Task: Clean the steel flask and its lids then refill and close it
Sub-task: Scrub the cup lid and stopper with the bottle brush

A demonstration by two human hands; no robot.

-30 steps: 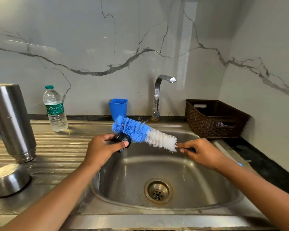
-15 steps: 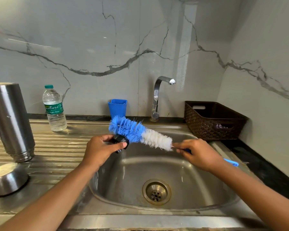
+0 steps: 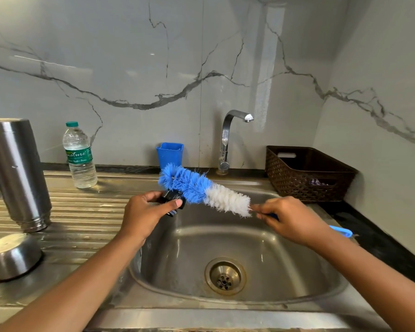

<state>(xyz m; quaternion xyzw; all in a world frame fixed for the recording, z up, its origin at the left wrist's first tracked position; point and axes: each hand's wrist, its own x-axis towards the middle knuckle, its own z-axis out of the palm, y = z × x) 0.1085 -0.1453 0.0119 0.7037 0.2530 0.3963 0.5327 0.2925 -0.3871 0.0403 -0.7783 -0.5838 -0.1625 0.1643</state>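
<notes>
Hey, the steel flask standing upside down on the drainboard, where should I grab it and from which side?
Wrap a hand round the smooth middle of the steel flask, probably from its sink-facing side. It stands mouth down on its threaded neck, so the plain cylinder wall offers the fullest grip, and the steel cup lid sits close in front of it.

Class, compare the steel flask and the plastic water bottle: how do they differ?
The steel flask is opaque, shiny metal; the plastic water bottle is clear with a green label. The flask stands mouth down, uncapped; the bottle stands upright, capped. Both stand on the drainboard left of the sink.
</notes>
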